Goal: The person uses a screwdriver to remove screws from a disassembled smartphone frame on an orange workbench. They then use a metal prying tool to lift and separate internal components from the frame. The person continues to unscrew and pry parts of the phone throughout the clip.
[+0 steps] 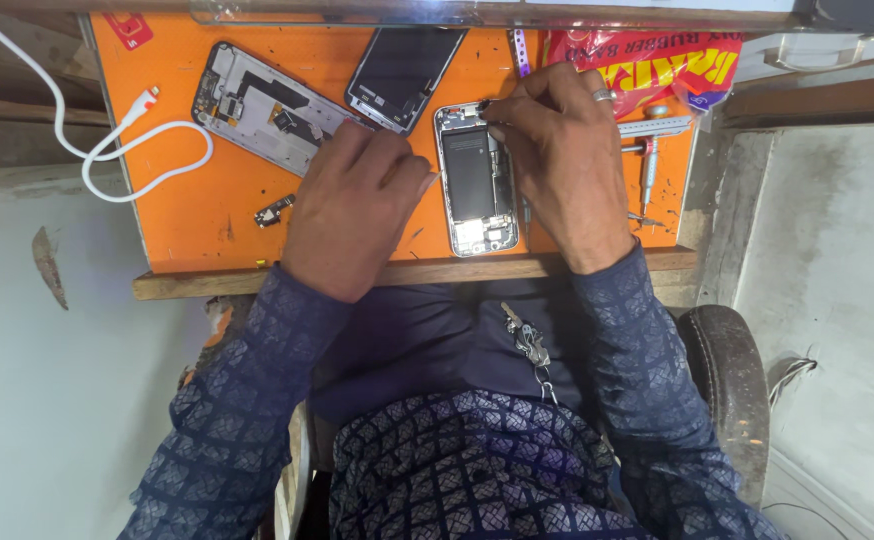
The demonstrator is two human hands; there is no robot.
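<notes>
An opened phone body point(473, 190) with a black battery lies on the orange mat point(187, 210). My left hand point(352, 205) rests on the mat at the phone's left edge, its fingers curled and touching that side. At the phone's top right corner, the fingertips of my right hand point(562, 160), which wears a ring, are pinched together. Whether they hold a small part or tool is hidden by the fingers.
A second opened phone frame point(262, 108) and a dark screen panel point(404, 65) lie at the back of the mat. A small loose part point(273, 211) sits left of my hand. A white cable point(117, 150) loops at left. A red packet point(647, 60), a screwdriver point(649, 165) and tweezers lie at right.
</notes>
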